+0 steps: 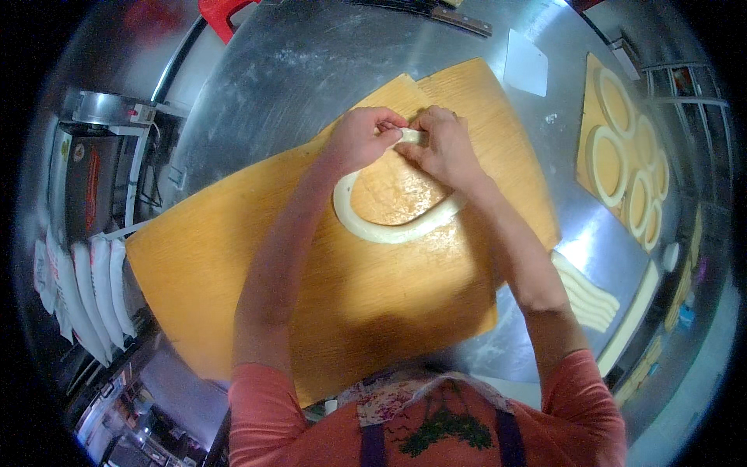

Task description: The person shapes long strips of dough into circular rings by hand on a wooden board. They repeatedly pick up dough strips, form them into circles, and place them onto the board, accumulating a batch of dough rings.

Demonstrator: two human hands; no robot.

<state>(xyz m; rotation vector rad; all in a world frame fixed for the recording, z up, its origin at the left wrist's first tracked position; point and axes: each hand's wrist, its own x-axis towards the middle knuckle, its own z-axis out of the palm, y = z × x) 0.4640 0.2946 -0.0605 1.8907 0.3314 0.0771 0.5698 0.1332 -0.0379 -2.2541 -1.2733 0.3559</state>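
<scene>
A pale rope of dough (389, 232) curves into a ring on the wooden board (373, 311). At the ring's far side, my left hand (362, 140) pinches one part of the dough between thumb and fingers. My right hand (445, 148) grips it just beside, with a short piece of dough showing between the two hands. The near curve of the ring lies flat on the board. My hands and right forearm cover parts of its sides.
Several dough rings (610, 165) lie on another board at the right. Nearer, several dough strips (587, 296) rest side by side on the metal table (264, 93). Toward the back are a white flat sheet (527, 62) and a wooden-handled tool (463, 22). White bags (85, 288) stand at the left.
</scene>
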